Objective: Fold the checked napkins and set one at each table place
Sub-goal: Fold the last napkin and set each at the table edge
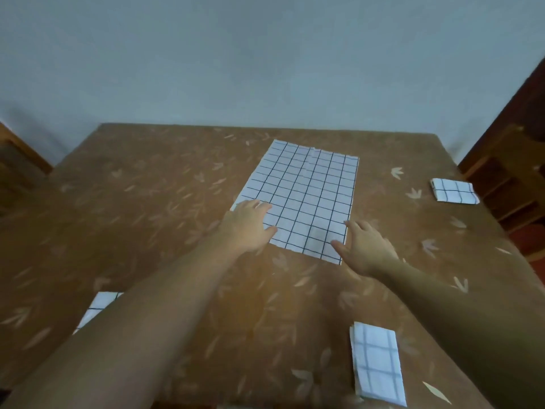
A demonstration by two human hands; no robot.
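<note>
A white checked napkin (306,190) lies spread flat in the middle of the table. My left hand (250,225) rests on its near left corner with straight fingers. My right hand (365,246) lies flat at its near right corner, thumb on the cloth. A folded napkin (377,364) sits near the front edge on the right. Another folded napkin (454,191) lies at the far right side. A third napkin (98,305) shows at the near left, partly hidden by my left forearm.
The table carries a brown cloth with a leaf print (165,178). A wooden chair (513,184) stands at the right side and another chair (17,163) at the left. A pale wall runs behind the table.
</note>
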